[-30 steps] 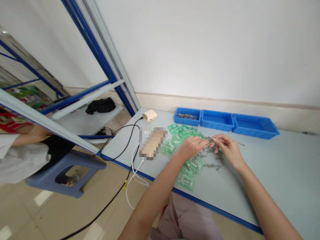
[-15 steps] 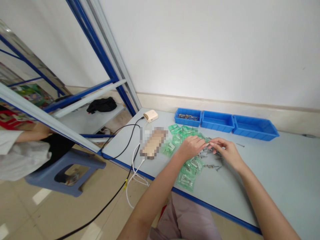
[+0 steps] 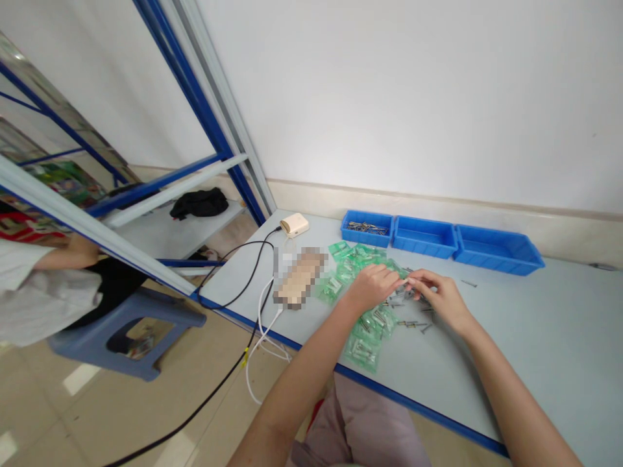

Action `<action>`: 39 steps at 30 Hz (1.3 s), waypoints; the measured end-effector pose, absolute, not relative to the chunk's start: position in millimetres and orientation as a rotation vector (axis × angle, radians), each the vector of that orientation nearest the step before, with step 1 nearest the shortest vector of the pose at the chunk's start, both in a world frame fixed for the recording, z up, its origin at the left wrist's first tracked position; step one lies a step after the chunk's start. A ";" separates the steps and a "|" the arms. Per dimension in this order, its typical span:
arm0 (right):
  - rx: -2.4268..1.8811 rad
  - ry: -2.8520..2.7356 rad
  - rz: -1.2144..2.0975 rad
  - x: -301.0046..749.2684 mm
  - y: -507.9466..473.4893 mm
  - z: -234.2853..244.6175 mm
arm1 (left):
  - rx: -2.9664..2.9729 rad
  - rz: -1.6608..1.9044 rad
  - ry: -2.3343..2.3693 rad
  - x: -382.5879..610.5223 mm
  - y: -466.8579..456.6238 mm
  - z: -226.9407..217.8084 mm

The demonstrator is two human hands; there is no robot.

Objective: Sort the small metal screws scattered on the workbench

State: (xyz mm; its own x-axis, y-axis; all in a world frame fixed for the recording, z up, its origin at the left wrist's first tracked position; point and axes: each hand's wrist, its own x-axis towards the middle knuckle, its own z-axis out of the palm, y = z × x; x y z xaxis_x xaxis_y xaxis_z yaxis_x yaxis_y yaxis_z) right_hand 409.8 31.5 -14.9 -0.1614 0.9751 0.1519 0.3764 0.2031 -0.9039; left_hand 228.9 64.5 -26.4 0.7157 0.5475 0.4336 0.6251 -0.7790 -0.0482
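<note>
My left hand (image 3: 374,285) is closed in a pinch over the pile of green plastic bags. Fingertip to fingertip with it, my right hand (image 3: 438,295) pinches too. Between them shows the pale edge of what looks like a small plastic bag (image 3: 403,282); the fingers hide most of it. Green bags (image 3: 363,350) with screws inside spread beneath and around my left hand. Loose screws (image 3: 411,323) are scattered on the table below my right hand, and a single screw (image 3: 469,283) lies to its right.
Three blue bins (image 3: 424,237) line the wall side of the table (image 3: 545,337); the left one holds screws (image 3: 367,227). A cream-coloured device (image 3: 295,224) and a blurred-out object (image 3: 299,279) with cables sit at left. Beyond the blue frame, another person sits near a blue stool (image 3: 131,337).
Both hands stay together in nearly the same place, with only slight finger movement. The view has shifted a little.
</note>
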 end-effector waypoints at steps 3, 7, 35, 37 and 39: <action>-1.340 -1.715 0.891 410.1 32.8 -18.5 | -2.626 -0.725 -1.117 225.8 67.5 -25.2; -1.445 -1.757 0.793 410.0 38.7 -23.6 | -2.175 -1.177 -1.606 196.5 66.1 -10.4; -1.309 -2.144 0.264 283.1 61.0 -7.4 | -1.837 -0.603 -2.348 79.7 -12.7 -31.5; -1.288 -2.132 0.310 266.3 56.7 -7.9 | -1.826 -0.612 -2.340 80.0 -13.8 -32.3; -1.280 -2.106 0.338 249.8 53.4 -10.4 | -1.824 -0.606 -2.334 80.2 -17.1 -31.1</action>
State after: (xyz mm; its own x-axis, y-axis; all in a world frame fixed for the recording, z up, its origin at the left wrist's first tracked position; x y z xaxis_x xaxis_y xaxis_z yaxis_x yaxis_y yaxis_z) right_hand 249.8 53.4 -10.4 -0.3189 0.8639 0.3898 0.6986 0.4922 -0.5193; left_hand 80.2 -17.1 -31.1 -0.2678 0.9045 0.3319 0.9518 0.1948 0.2371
